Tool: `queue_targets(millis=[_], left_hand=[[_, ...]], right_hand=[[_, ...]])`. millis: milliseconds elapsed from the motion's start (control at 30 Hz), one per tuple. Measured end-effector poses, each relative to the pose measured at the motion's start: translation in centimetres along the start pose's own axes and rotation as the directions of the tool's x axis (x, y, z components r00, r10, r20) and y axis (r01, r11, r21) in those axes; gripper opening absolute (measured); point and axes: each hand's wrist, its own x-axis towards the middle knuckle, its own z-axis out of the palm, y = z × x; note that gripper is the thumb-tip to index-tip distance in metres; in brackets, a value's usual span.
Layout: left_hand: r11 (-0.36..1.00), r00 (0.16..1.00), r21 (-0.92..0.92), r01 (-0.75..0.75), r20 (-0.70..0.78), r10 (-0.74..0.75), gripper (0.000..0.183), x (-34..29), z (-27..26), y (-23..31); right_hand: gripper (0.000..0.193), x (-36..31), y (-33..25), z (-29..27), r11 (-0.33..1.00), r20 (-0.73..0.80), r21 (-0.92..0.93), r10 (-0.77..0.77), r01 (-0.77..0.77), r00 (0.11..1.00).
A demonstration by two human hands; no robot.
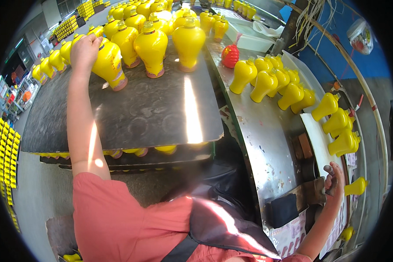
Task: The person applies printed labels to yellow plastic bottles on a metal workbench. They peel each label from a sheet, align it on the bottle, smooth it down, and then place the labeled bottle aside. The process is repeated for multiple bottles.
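Bottle (109,65), yellow and vase-shaped, stands tilted on the dark board (131,113) at the near edge of a crowd of like bottles (170,39). The left hand (85,50) lies over its top, fingers closed around the neck. The board rests on another layer of yellow bottles (135,151) that peeps out under its front edge. To the right runs a steel counter (266,139), where more yellow bottles (266,81) lie tipped in a cluster, with a red bottle (230,56) just behind them. Further right, a white tray (318,139) carries a few more. The right hand (334,183) sits low at the counter's right edge, fingers closed on a small grey handle (328,171).
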Motion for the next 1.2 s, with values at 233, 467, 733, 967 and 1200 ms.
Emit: queue_targets(millis=[233, 467, 733, 967, 1200], left_hand=[[0.996, 0.998, 0.054, -0.065, 0.005, 0.065, 0.034, 0.6, 1.6, 1.7], [0.987, 0.989, 0.129, 0.096, 0.098, -0.109, 0.035, 1.1, -0.9, 3.9], [0.723, 0.953, -0.638, -0.266, -0.061, 0.296, 0.024, -1.1, -1.8, 24.3], [0.488, 0.666, -0.676, -0.552, -0.005, 0.746, 0.04, -6.3, 10.3, 48.7], [0.627, 0.707, -0.635, -0.452, 0.173, 0.685, 0.035, -8.0, 20.3, 55.8]], right_hand=[[0.029, -1.3, 1.3, -0.8, 0.999, -0.101, 0.043, 0.036, -0.032, 0.994], [0.026, -2.0, 3.4, -2.6, 0.997, -0.081, 0.067, 0.045, -0.04, 0.996], [0.023, -3.8, 2.9, 0.6, 0.989, 0.016, 0.06, 0.132, -0.133, 0.991], [0.019, -7.0, 2.4, 3.5, 0.977, 0.168, 0.061, 0.191, -0.204, 0.967], [0.019, -9.7, 2.9, 0.3, 0.962, 0.048, 0.111, 0.245, -0.249, 0.968]])
